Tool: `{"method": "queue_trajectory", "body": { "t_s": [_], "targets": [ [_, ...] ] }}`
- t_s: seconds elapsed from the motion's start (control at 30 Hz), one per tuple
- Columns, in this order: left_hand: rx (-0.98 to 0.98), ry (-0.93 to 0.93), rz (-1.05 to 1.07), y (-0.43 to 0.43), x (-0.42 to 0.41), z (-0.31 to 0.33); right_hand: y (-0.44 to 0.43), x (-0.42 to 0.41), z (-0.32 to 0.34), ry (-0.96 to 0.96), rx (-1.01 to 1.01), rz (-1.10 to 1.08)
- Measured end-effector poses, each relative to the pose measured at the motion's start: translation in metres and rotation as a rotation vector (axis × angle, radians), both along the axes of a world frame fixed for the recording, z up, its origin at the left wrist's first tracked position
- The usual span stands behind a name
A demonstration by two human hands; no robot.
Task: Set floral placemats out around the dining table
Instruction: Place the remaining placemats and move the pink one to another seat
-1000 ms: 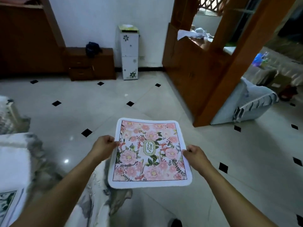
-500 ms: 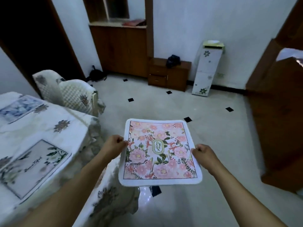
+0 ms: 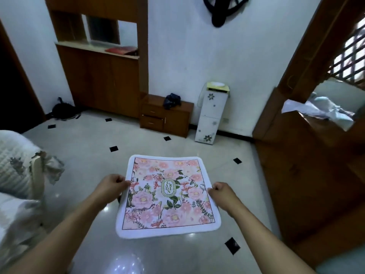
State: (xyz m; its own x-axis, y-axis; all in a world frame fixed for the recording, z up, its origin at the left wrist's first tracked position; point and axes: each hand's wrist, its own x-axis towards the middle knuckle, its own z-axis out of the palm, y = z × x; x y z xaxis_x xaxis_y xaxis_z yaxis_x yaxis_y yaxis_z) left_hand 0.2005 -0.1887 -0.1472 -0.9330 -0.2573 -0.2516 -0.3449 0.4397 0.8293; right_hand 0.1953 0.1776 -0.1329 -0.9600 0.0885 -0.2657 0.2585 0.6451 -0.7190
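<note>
Head view. The floral placemat [image 3: 167, 196] is held flat in the air above the tiled floor [image 3: 94, 151], print side up, with an oval "GARDEN" label at its centre. It spans the gap between the two hands and touches no surface.

The left hand [image 3: 110, 186] is closed on the mat's left edge; its fingers [image 3: 118, 179] are curled together and clamped on the white border. The right hand [image 3: 221, 192] is closed on the right edge in the same manner, its fingers [image 3: 214, 188] pinched onto the border.

Outboard of the left fingers, at the frame's left edge, stands a chair with a quilted cover [image 3: 17, 167].

Beyond the fingertips, against the far wall:
- a low wooden drawer unit [image 3: 167, 119] with a dark bundle [image 3: 172, 100] resting on its top;
- just to its right, a tall white cabinet with flower decals [image 3: 212, 117], carrying a tissue box [image 3: 217, 87] with a sheet showing in its opening;
- further left, a wooden sideboard [image 3: 102, 80] with a red flat item [image 3: 121, 50] on its counter.

Outboard of the right fingers, a wooden partition [image 3: 308, 155] holds crumpled white sheets [image 3: 316, 110] on its ledge.
</note>
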Motion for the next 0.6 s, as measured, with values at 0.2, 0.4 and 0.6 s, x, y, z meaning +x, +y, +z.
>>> {"method": "queue_trajectory", "body": {
  "t_s": [0.2,0.4,0.6],
  "targets": [
    [0.029,-0.007,0.022,0.004,-0.109,0.008,0.001,-0.115,0.004,0.02,0.01,0.0],
    [-0.037,-0.017,0.201,-0.038,-0.178,0.002,-0.053,-0.273,-0.024,-0.002,0.0,0.216],
    [-0.034,-0.078,0.567,-0.111,-0.169,0.014,-0.207,-0.411,-0.031,-0.018,-0.015,0.633]
  ]
}}
